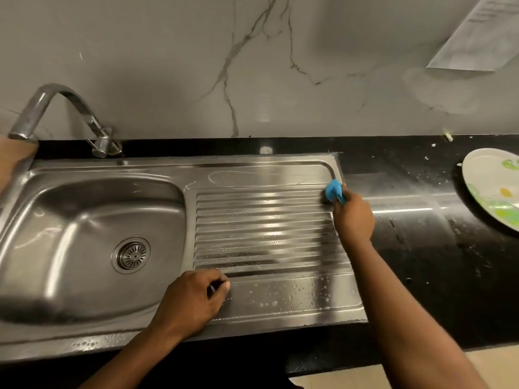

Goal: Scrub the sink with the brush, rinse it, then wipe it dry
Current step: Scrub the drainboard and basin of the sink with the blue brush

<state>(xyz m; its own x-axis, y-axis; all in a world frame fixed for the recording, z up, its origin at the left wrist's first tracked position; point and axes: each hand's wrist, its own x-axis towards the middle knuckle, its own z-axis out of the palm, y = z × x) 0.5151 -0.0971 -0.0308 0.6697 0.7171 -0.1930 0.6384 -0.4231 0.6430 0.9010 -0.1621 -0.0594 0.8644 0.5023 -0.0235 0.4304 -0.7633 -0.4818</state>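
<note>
A stainless steel sink (168,175) has its bowl on the left and a ribbed drainboard (264,231) on the right. My right hand (354,217) grips a blue brush (334,190) and presses its dark bristles on the drainboard's far right corner. Soap bubbles and a soapy streak lie on the drainboard. My left hand (193,299) rests on the drainboard's near edge with its fingers curled under; whether it holds anything is unclear. The drain strainer (131,255) sits in the bowl's floor.
A curved chrome faucet (56,108) stands behind the bowl, spout at the far left. A black countertop (407,220), wet and speckled, surrounds the sink. A patterned plate (497,189) lies at the right edge. A marble wall with a paper sheet (477,37) rises behind.
</note>
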